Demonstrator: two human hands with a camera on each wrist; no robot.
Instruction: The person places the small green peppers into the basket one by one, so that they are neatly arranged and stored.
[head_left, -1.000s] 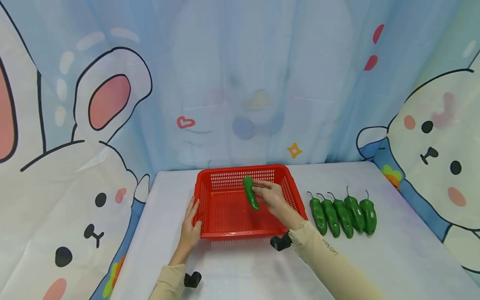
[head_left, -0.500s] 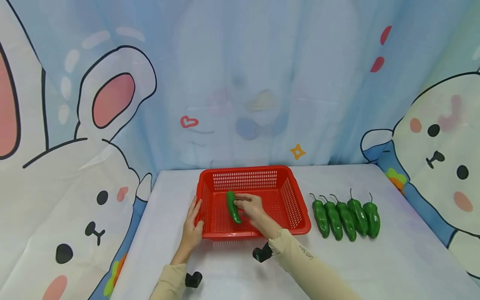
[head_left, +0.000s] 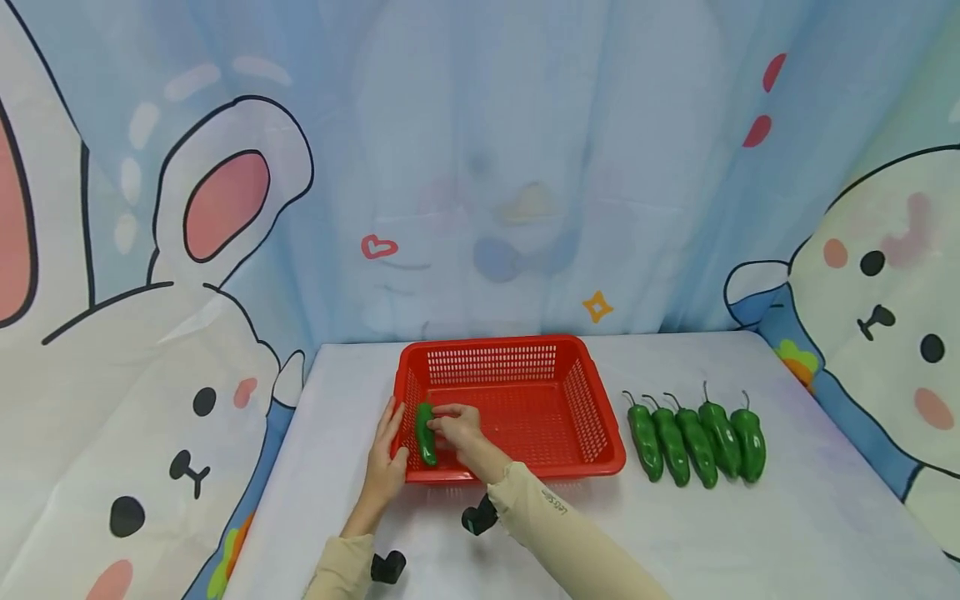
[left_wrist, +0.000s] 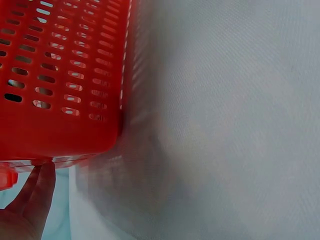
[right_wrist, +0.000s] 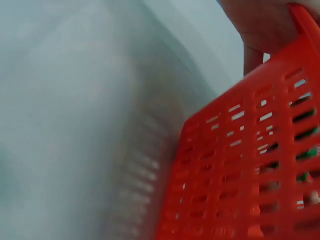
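Observation:
A red plastic basket [head_left: 517, 417] with slotted walls stands on the white table. My right hand [head_left: 459, 429] pinches a green chili pepper [head_left: 425, 433] inside the basket, close to its left wall. The pepper's stem points away from me; whether it touches the basket floor I cannot tell. My left hand [head_left: 384, 462] rests against the outside of the basket's left wall, thumb near the front corner. Straight fingers [left_wrist: 42, 192] touch the red wall in the left wrist view. Through the slots in the right wrist view, only bits of green show.
Several more green chili peppers [head_left: 697, 446] lie side by side to the right of the basket, stems toward the back. A pale blue curtain [head_left: 525, 167] with cartoon animals hangs behind the white table [head_left: 675, 542].
My right hand has carried the pepper from the basket's middle leftward and down to its left wall. The left hand stays at the basket's left side.

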